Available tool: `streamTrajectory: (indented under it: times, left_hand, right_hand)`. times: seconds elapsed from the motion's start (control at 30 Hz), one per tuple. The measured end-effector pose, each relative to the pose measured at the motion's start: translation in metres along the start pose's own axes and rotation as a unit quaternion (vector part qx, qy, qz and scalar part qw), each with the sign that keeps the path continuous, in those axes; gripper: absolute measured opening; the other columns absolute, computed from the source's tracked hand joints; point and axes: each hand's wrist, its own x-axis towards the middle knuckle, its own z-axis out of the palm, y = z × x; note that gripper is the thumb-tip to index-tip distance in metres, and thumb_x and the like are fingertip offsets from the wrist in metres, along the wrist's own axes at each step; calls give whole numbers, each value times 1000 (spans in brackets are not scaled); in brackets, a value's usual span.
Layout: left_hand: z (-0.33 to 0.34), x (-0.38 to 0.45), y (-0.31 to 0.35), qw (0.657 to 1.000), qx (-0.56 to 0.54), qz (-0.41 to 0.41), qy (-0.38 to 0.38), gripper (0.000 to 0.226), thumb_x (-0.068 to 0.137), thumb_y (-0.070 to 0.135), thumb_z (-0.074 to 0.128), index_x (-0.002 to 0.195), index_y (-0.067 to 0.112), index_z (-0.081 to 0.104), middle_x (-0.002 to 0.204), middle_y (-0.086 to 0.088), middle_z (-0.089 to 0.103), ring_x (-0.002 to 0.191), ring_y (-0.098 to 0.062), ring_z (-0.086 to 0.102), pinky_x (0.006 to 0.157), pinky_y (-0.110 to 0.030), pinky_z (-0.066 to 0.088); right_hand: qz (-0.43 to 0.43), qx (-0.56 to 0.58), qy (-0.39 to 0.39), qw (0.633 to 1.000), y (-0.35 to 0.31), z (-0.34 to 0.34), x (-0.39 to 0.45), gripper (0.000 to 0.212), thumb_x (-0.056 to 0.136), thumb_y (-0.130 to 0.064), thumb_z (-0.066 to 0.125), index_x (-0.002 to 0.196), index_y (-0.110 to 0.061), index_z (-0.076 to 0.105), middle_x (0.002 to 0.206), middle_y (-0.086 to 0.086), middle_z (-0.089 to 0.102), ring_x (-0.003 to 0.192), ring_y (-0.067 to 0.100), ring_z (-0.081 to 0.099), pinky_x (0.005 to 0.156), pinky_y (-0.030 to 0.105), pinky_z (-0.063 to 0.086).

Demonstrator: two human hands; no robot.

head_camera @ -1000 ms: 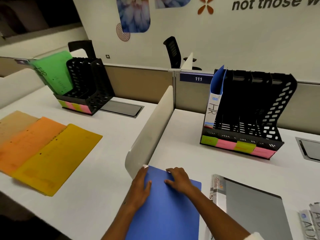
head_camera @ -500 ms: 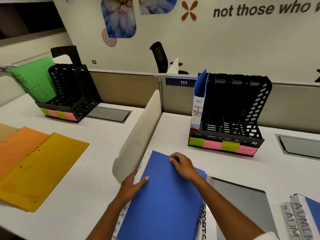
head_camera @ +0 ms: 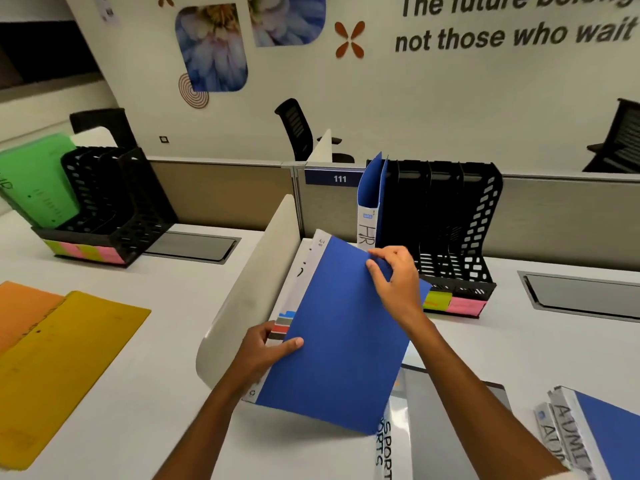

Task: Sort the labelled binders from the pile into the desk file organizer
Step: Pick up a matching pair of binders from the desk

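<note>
Now the blue binder is lifted off the table – the left hand pinches its spine edge, right hand grips the top corner – organizer just beyond the fingers, ready for filing.

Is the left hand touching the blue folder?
Touching. The head view shows the left hand gripping the blue folder at its spine edge, thumb lying on the cover.
</note>
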Motion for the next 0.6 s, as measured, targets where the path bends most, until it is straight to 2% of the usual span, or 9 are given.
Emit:
streamTrajectory:
  times: [0.1, 0.2, 0.33, 0.4, 0.47, 0.53, 0.6]
  left_hand:
    - [19, 14, 15, 999, 24, 30, 27, 45, 68, 47, 80, 103, 25, 61, 97, 14, 72, 86, -16, 72, 62, -19, 57]
    - [41, 22, 28, 994, 52, 75, 56, 46, 64, 52, 79, 96, 26, 60, 97, 10, 71, 85, -17, 71, 67, -25, 60]
    - [76, 24, 51, 977, 98, 169, 83, 46, 64, 60, 76, 94, 30, 59, 87, 19, 68, 82, -4, 68, 65, -17, 58]
    - [96, 23, 61, 967, 105, 207, 102, 49, 66, 61, 74, 97, 27, 58, 86, 21, 66, 80, -3, 67, 66, -12, 56]
    - [117, 22, 70, 959, 106, 233, 123, 48, 69, 59, 72, 97, 23, 58, 85, 14, 66, 73, -5, 67, 66, -10, 55]
    - [137, 20, 77, 950, 110, 253, 147, 42, 73, 51, 73, 97, 20, 59, 82, 10, 66, 66, -7, 65, 66, -14, 57]
    - [156, 18, 87, 946, 101, 264, 161, 46, 75, 46, 74, 107, 16, 61, 86, 10, 67, 69, -7, 66, 69, -17, 59]
  right_hand:
    - [26, -16, 94, 995, -10, -7, -4, 45, 88, -26, 68, 131, -18, 56, 128, 2, 46, 118, 12, 43, 96, 20, 40]
    - [102, 24, 145, 984, -21, -12, -14, 65, 85, -42, 69, 142, -22, 43, 144, 1, 36, 131, 12, 37, 103, 24, 38]
    - [174, 143, 115, 967, -37, -21, -28, 87, 78, -64, 60, 150, -27, 26, 155, -5, 27, 141, 12, 29, 113, 39, 36]
    - [186, 177, 83, 963, -46, -27, -34, 92, 76, -66, 58, 151, -31, 20, 157, -9, 24, 142, 11, 28, 108, 35, 42]
    - [195, 209, 49, 957, -56, -33, -37, 98, 72, -68, 59, 151, -36, 13, 157, -8, 24, 141, 15, 32, 98, 33, 51]
    - [197, 191, 26, 961, -65, -38, -38, 107, 68, -71, 63, 152, -36, 7, 156, -7, 26, 140, 18, 35, 99, 43, 51]
    - [187, 135, 35, 972, -70, -46, -36, 109, 71, -64, 70, 152, -35, 3, 155, -7, 28, 139, 17, 37, 102, 43, 49]
